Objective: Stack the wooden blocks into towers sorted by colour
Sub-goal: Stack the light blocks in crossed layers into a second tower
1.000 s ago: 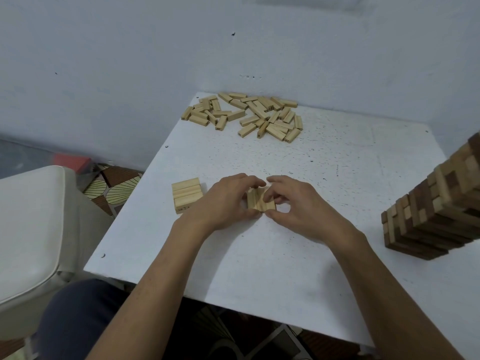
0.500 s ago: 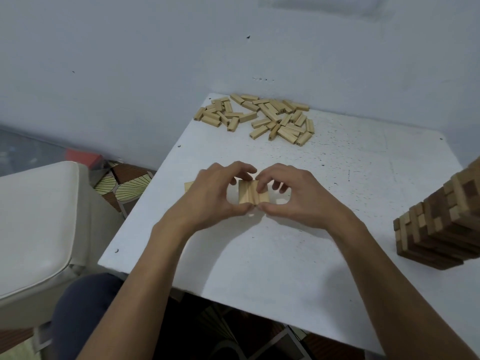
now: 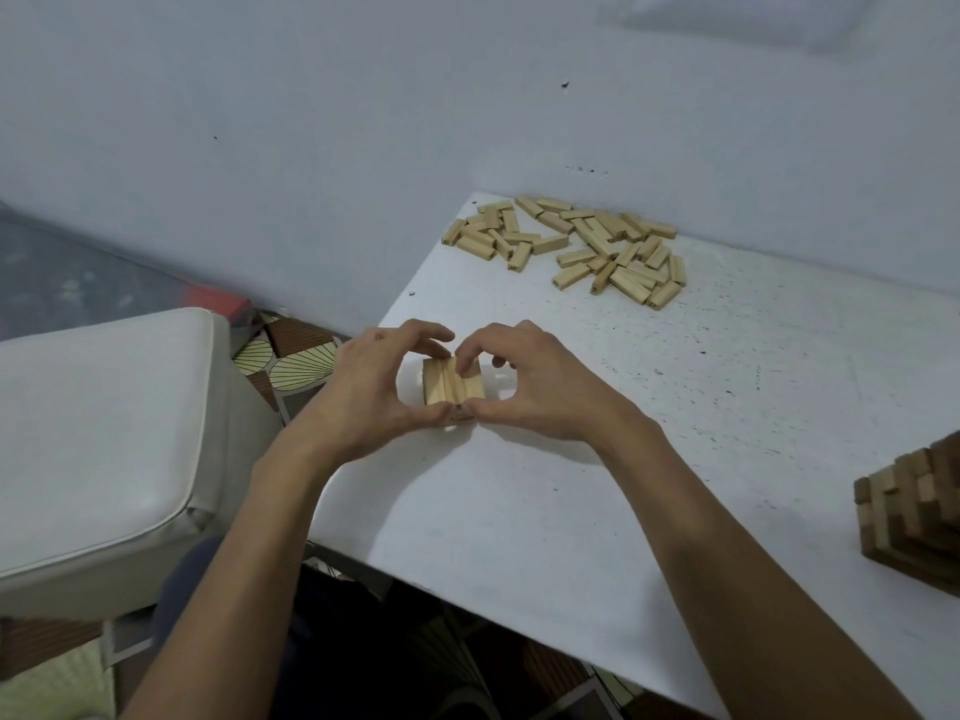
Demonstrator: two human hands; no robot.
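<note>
Pinching a row of three pale rectangular wooden blocks (image 3: 453, 383) between my left hand (image 3: 363, 392) and right hand (image 3: 550, 392), fingers curled round its ends. Since a second ago it has shifted left onto the short pale stack (image 3: 457, 420), so I judge another layer is landing. The heap of loose pale blocks (image 3: 571, 246) lies beyond both hands.

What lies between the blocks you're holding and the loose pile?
Only bare white table, in the head view. The left hand and right hand pinch the light blocks, apart from the loose pile.
</note>
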